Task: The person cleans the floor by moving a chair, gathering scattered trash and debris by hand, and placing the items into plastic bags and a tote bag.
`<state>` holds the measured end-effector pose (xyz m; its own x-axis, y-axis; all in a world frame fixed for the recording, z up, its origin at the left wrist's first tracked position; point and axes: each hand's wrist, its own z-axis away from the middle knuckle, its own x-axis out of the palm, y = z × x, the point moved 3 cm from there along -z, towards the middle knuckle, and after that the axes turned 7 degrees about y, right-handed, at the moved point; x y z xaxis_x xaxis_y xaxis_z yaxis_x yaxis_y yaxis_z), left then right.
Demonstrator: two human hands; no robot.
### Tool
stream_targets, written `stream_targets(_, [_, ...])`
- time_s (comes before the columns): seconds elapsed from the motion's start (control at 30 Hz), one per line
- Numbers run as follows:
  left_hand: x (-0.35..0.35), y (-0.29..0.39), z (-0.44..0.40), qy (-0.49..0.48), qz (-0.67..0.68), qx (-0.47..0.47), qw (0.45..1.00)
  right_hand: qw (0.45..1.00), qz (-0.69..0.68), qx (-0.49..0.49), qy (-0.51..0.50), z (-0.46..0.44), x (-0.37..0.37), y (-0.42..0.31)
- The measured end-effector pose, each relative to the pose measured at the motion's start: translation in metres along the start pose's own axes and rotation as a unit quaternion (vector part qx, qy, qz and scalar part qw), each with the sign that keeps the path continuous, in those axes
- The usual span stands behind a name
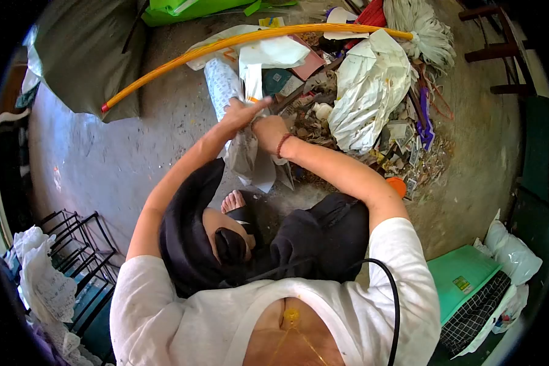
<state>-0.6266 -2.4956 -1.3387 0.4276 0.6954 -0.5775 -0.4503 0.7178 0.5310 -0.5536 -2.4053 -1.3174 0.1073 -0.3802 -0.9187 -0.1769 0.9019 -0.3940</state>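
My left hand (241, 116) lies over a bundle of white and pale blue plastic sheeting (221, 82), its thumb and fingers spread apart. Right beside it, my right hand (269, 133), with a red bead bracelet at the wrist, is closed on part of the same crumpled sheeting, which hangs down toward my foot. Behind the hands lies more white plastic (274, 53). A heap of litter and scraps (314, 125) spreads to the right of my hands, with a large crumpled white sheet (372, 91) on top of it.
A yellow mop pole (250, 38) arches across the far side to a white mop head (418, 30). A grey cover (85, 55) stands at the far left, a dark wooden chair (500, 52) at the far right. Nearer are a black rack (82, 250) and a green box (463, 277).
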Motion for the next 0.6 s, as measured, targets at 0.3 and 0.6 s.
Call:
stream_targets(0.3, [-0.017, -0.064, -0.061, 0.011, 0.008, 0.001, 1.0, 0.953, 0.076, 0.218, 0.198, 0.007, -0.063, 0.119])
stream_targets(0.6, [-0.017, -0.039, -0.008, -0.046, 0.222, -0.011, 0.974, 0.891, -0.032, 0.422, 0.164, 0.074, -0.035, 0.227])
